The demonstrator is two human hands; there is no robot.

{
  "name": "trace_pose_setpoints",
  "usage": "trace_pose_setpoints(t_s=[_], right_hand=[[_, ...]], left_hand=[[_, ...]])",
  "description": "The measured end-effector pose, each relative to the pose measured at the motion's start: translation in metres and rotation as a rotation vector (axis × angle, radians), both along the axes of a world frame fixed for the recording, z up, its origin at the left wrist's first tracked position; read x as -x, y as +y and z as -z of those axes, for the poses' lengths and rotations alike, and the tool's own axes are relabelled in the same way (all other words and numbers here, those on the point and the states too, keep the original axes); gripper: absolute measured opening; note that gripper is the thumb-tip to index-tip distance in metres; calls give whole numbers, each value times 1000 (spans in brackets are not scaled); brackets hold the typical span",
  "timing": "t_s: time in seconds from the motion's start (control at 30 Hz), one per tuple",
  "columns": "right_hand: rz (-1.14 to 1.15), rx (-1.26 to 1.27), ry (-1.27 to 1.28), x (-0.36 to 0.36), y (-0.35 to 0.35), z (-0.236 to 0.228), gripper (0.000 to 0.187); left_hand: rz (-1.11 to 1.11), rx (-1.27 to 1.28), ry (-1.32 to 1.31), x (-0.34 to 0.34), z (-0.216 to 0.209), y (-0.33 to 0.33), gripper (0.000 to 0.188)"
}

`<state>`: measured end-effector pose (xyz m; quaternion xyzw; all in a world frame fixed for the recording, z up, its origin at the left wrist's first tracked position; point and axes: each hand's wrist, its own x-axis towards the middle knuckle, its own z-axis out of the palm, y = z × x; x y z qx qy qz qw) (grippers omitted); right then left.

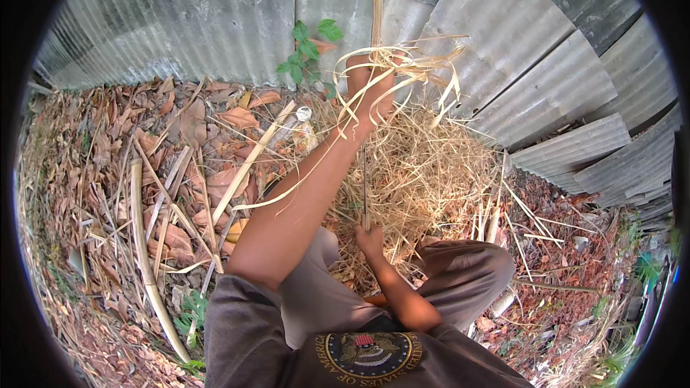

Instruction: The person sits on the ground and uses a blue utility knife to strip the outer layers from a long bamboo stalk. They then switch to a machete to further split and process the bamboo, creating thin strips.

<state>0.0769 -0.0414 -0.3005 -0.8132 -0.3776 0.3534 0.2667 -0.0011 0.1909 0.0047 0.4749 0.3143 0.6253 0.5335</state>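
We extend the left hand (368, 85) forward, clamped around a pale stick (376, 13), whose far end projects upward beyond the fist in front of the corrugated metal sheets (215, 25). Loose curled strips (404, 70) surround this fist and trail along the forearm. We keep the right hand (370, 242) near the body, between the knees, its fingers wrapped around the near end of a thin dark rod (365, 190); we cannot tell whether rod and stick are connected. The hands are well apart. Beneath them, we note a heap of straw-coloured shavings (438, 179). To our left, split lengths (138, 219) lie across dry leaves (239, 117)
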Motion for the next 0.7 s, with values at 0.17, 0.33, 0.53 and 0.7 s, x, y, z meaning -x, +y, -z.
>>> trace_pose_setpoints(t_s=[0.17,0.33,0.53,0.7], right_hand=[[-39,-251,-9,15,2,-26,25],[170,-40,601,18,26,-95,12],[278,-158,1012,0,53,-205,25],[431,-103,1467,-7,39,-196,21]], left_hand=[[-196,-215,53,8,-1,3,19],[-129,-55,-88,11,-3,7,19],[-294,-141,-35,19,-10,6,23],[-276,-214,-107,13,-29,-9,25]])
